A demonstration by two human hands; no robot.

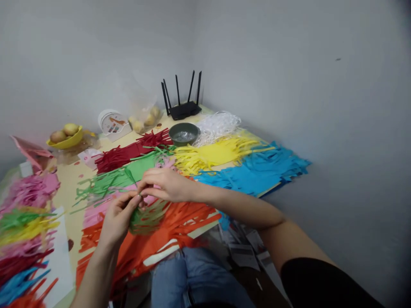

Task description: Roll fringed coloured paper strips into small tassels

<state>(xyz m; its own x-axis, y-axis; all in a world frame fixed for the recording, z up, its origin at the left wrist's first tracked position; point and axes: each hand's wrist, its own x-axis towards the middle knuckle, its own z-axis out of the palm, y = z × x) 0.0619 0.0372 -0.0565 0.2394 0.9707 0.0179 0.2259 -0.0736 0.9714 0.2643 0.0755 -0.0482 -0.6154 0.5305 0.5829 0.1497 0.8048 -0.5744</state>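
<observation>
Above the near part of the table, both hands meet fingertip to fingertip. My left hand (118, 216) pinches the top of a green paper tassel (147, 220), whose fringe hangs down, smeared by motion. My right hand (165, 184) comes in from the right, fingers closed on the same twisted top. Under them lies an orange fringed paper sheet (180, 226). Just beyond are a pink paper sheet (96, 209) and a green fringed sheet (141, 166). The exact spot between the fingertips is too small to make out.
Further fringed sheets are dark red (128, 154), yellow (221, 153) and blue (257, 173). White string (220, 126) lies beside a dark bowl (183, 134). At the back stand a black router (184, 110) and a yellow fruit bowl (66, 141). Finished-looking coloured tassels (25, 231) lie left.
</observation>
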